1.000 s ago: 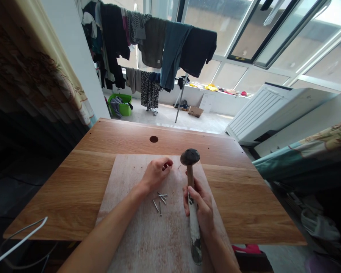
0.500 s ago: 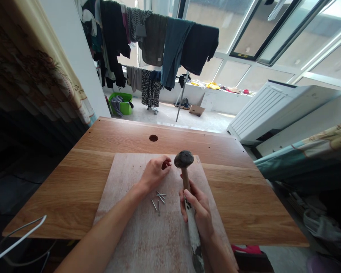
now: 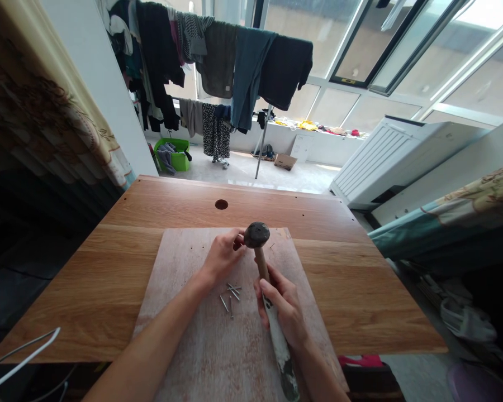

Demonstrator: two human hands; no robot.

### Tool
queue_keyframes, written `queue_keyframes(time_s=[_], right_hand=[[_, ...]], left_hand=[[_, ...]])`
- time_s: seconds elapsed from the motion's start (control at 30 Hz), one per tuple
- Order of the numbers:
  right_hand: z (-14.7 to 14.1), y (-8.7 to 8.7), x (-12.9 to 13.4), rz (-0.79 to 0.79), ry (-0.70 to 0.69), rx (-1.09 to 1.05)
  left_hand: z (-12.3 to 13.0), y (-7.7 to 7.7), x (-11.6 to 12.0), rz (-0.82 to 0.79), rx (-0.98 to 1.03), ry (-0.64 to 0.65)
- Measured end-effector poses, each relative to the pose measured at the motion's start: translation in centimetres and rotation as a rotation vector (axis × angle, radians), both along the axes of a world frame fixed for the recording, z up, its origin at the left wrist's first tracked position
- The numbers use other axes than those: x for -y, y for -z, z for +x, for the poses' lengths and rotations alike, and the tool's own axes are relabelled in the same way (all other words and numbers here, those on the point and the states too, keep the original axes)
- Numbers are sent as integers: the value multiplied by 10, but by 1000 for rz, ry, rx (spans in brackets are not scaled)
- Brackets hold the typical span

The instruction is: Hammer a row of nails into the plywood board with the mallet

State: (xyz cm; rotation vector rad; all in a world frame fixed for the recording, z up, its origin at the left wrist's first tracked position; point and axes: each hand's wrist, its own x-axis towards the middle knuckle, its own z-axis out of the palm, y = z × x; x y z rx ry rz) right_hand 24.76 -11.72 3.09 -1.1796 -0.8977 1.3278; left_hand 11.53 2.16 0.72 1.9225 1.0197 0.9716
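Observation:
My right hand (image 3: 283, 304) is wrapped around the handle of a hammer (image 3: 274, 326), a worn stick with white and dark patches. Its dark rounded head (image 3: 256, 234) is up, right beside the fingertips of my left hand (image 3: 224, 254) and partly covering them. Those left fingers are curled together in a pinch over the far part of a worn, pale reddish board (image 3: 209, 346). Whatever they hold is hidden behind the hammer head. Several loose nails (image 3: 231, 298) lie on the board between my forearms.
Beneath the board is a brown wooden table (image 3: 352, 285) with a round hole (image 3: 221, 204) near its far edge. A white cable (image 3: 29, 352) hangs at the lower left. Beyond the table are a rack of hanging clothes (image 3: 218, 61) and a green basket (image 3: 180, 159).
The hammer head has moved left, so it now overlaps my left fingertips. My view has turned slightly right. The loose nails lie as before.

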Motion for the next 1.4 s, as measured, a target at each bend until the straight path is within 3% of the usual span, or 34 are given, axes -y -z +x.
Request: queue_keyframes(time_s=[0.53, 0.63, 0.73, 0.87, 0.97, 1.17, 1.4], right_hand=[[1, 1, 0, 11, 27, 18], [-2, 0, -1, 74, 136, -2], [0, 0, -2, 138, 342, 6], [11, 3, -6, 59, 521, 62], [19, 6, -8, -35, 534, 51], [24, 9, -10, -47, 544, 45], [22, 7, -10, -58, 535, 66]], left_hand=[[0, 2, 1, -7, -4, 28], [0, 5, 1, -34, -19, 10], [0, 6, -1, -18, -22, 12], [-9, -2, -2, 3, -18, 35], [-23, -17, 7, 21, -143, 97], [-42, -45, 46, 24, -592, 360], [-34, -43, 60, 99, -757, 367]])
